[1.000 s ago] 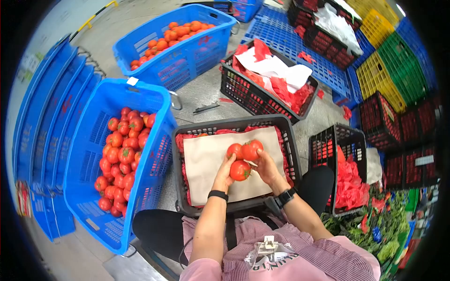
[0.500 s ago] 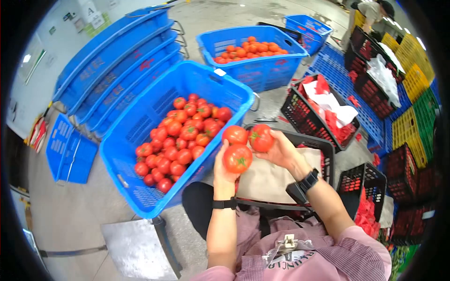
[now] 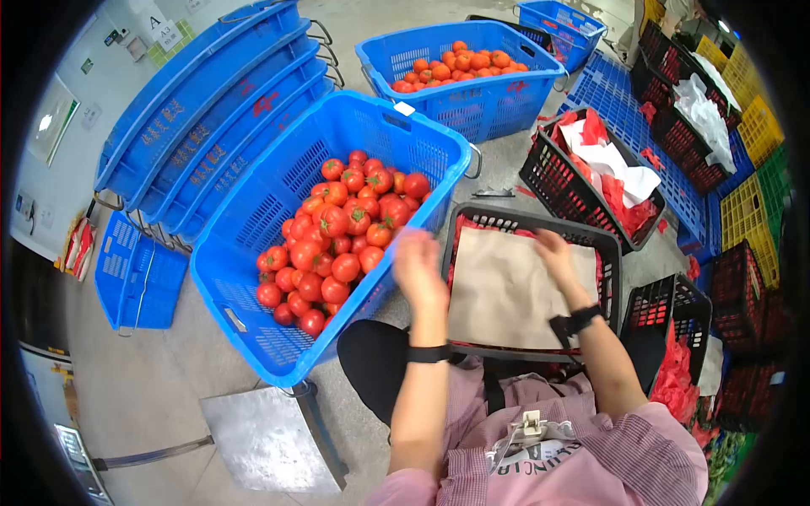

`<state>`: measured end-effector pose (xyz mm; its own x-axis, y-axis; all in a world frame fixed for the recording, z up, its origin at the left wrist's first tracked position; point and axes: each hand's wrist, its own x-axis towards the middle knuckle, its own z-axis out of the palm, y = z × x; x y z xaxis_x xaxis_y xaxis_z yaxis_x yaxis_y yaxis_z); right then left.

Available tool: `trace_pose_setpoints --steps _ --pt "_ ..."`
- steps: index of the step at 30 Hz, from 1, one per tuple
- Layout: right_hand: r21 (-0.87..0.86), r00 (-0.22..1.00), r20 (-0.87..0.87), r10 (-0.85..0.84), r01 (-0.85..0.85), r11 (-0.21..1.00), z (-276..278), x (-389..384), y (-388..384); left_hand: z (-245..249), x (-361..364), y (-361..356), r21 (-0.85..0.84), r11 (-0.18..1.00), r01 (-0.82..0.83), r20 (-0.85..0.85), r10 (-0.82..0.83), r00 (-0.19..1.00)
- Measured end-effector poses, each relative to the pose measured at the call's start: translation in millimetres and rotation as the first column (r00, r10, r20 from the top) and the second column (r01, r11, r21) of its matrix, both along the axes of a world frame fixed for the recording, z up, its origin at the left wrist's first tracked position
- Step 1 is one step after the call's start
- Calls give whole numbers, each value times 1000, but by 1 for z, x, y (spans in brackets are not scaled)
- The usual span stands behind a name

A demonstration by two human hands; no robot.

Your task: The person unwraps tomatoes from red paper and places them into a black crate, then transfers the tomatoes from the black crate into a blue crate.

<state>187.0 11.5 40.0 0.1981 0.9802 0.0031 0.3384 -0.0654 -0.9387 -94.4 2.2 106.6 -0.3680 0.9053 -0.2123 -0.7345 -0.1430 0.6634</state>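
The person's left hand (image 3: pixel 418 268) is hovering, motion-blurred and apparently empty, just beside the blue slotted plastic basket (image 3: pixel 261 198), where the round red tomatoes (image 3: pixel 337 236) are lying heaped, glossy and green-stemmed. The right hand (image 3: pixel 557 251) is resting open on the brown paper sheet (image 3: pixel 506 295) lining the black plastic crate (image 3: pixel 614 287). Lifting the fruit gently, without squeezing, is looking wise.

Two hands (image 3: pixel 419 263) (image 3: pixel 558 251), two tomato-filled baskets (image 3: pixel 246 232) (image 3: pixel 472 114), one paper sheet (image 3: pixel 506 295)

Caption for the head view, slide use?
Left hand, blurred, beside the blue basket of tomatoes; right hand over brown paper in a black crate.
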Motion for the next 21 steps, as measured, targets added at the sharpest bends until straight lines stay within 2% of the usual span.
trace_pose_setpoints --steps 1,2,3,4,5,7,8,10,11,13,15,16,17,18,19,20,21 --pt "-131 912 404 -69 132 983 -26 52 -18 -17 27 -7 47 996 80 -642 -31 766" --pt "-146 861 456 -226 322 935 -46 87 -43 -23 49 -11 -234 915 329 -259 -385 886" --pt "-199 760 614 -215 412 889 -54 116 -66 -42 74 -18 -344 852 395 -351 -506 788" --pt "-319 745 633 -211 499 806 -55 128 -82 -79 95 -23 -475 771 424 -477 -631 611" --pt "-364 683 710 -171 564 741 -54 133 -96 -95 104 -30 -481 759 439 -476 -646 597" --pt "-417 816 528 -236 491 765 -87 162 -114 -107 122 -37 -639 660 395 -521 -749 409" --pt "-386 760 581 -291 572 724 -108 167 -119 -106 126 -39 -641 651 408 -523 -758 389" --pt "-417 714 638 -288 635 650 -88 150 -118 -104 117 -42 -726 622 294 -541 -780 313" --pt "-415 696 655 -293 657 630 -81 144 -117 -109 113 -43 -729 616 300 -543 -786 294" --pt "-431 706 610 -358 676 598 -46 127 -120 -132 99 -35 -703 665 254 -554 -735 390" --pt "-435 841 417 -345 517 737 -28 122 -122 -155 90 -28 -705 678 211 -578 -720 384" --pt "-333 899 238 -368 431 839 -19 116 -122 -153 89 -28 -705 689 168 -594 -703 392" --pt "-266 901 283 -328 402 876 -9 114 -123 -151 87 -29 -727 676 119 -608 -715 346" --pt "-152 905 297 -303 358 921 -7 123 -121 -171 84 -27 -712 699 62 -627 -673 392" --pt "-39 904 318 -285 313 949 -5 136 -122 -169 78 -26 -648 754 109 -637 -615 464" --pt "-14 881 331 -337 362 932 22 146 -126 -127 81 -29 -639 745 191 -614 -644 457" --pt "12 856 344 -385 406 914 59 158 -134 -140 87 -26 -666 743 -70 -697 -587 412"
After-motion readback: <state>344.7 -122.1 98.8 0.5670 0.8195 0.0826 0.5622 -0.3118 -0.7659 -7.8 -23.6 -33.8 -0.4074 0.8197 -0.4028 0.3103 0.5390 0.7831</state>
